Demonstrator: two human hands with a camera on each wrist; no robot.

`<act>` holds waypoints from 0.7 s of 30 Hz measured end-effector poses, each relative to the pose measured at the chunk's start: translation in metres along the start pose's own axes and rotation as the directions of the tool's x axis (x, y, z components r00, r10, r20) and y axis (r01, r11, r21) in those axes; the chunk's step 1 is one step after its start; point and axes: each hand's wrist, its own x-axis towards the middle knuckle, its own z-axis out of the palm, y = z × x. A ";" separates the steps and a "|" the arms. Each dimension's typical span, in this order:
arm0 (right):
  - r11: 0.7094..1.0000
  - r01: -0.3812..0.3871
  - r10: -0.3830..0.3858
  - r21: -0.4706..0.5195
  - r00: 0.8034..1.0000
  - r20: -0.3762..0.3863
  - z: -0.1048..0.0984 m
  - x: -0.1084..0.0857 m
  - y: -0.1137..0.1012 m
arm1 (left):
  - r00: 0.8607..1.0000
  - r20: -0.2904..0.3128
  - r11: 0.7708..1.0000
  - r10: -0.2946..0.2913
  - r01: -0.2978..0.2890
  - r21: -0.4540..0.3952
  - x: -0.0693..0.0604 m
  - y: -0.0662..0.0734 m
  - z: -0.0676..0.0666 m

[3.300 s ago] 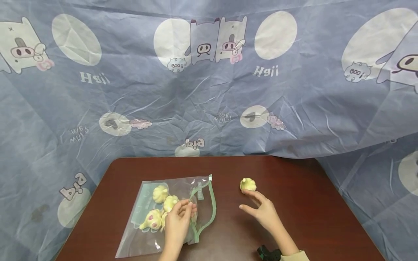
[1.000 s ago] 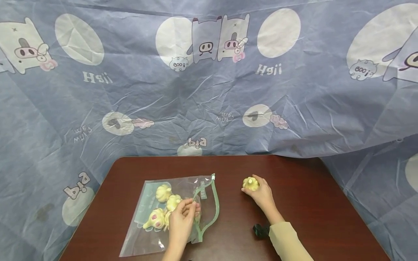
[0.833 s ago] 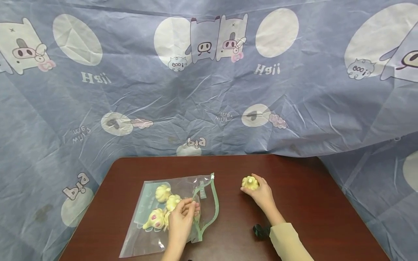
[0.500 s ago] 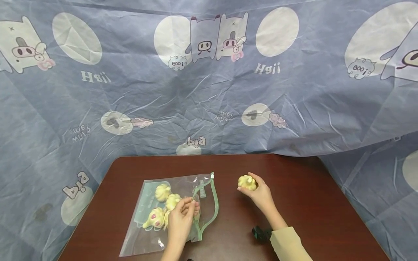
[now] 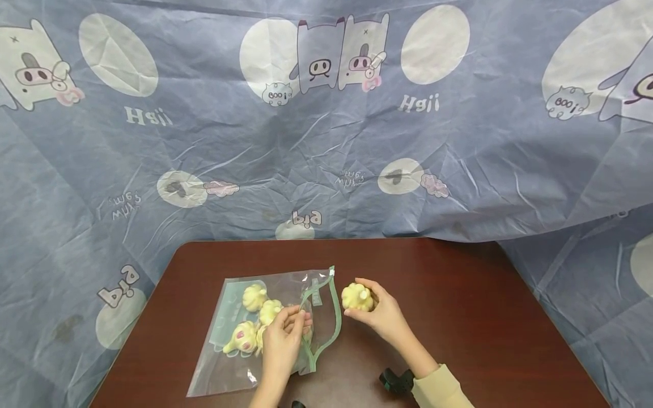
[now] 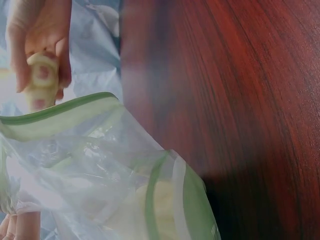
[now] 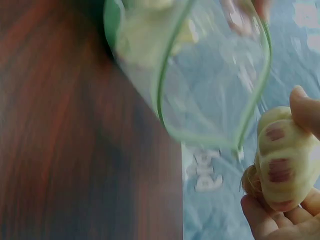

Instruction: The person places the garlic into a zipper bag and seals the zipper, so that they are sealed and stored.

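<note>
A clear zip bag (image 5: pixel 216 368) with a green-edged mouth lies on the table, its mouth spread toward the right. Several pale yellow garlic bulbs (image 5: pixel 243 338) are inside it. My left hand (image 5: pixel 282 340) pinches the upper edge of the bag's mouth between thumb and fingers. In my right hand (image 5: pixel 382 317) is another garlic bulb (image 5: pixel 356 297), gripped between thumb and fingers just right of the bag's mouth, apart from it. The right wrist view shows purple patches and a root end on this held bulb (image 7: pixel 280 165); part of it is hidden by the fingers.
The dark reddish-brown table (image 5: pixel 459 317) has rounded far corners. Behind it and at both sides hangs a blue-grey cloth (image 5: pixel 326 136) with cartoon prints. A black device (image 5: pixel 395 381) sits at the right wrist, beside a beige sleeve (image 5: pixel 439 388).
My right hand reached the loose garlic bulb, took hold of it, and carried it left and nearer to the bag's mouth. The left hand keeps its pinch on the bag.
</note>
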 end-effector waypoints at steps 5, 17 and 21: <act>0.990 0.105 -0.095 -0.089 0.990 0.107 0.019 -0.005 -0.004 | 1.000 -0.002 1.000 -0.001 0.001 -0.003 0.000 0.001 0.000; 0.941 0.244 -0.165 -0.234 0.935 0.313 0.051 0.005 0.002 | 1.000 0.003 1.000 0.006 -0.006 0.010 -0.001 0.002 -0.002; 0.920 0.269 -0.140 -0.286 0.905 0.402 0.061 0.010 0.007 | 1.000 -0.002 0.999 0.008 -0.008 0.031 -0.001 0.001 -0.002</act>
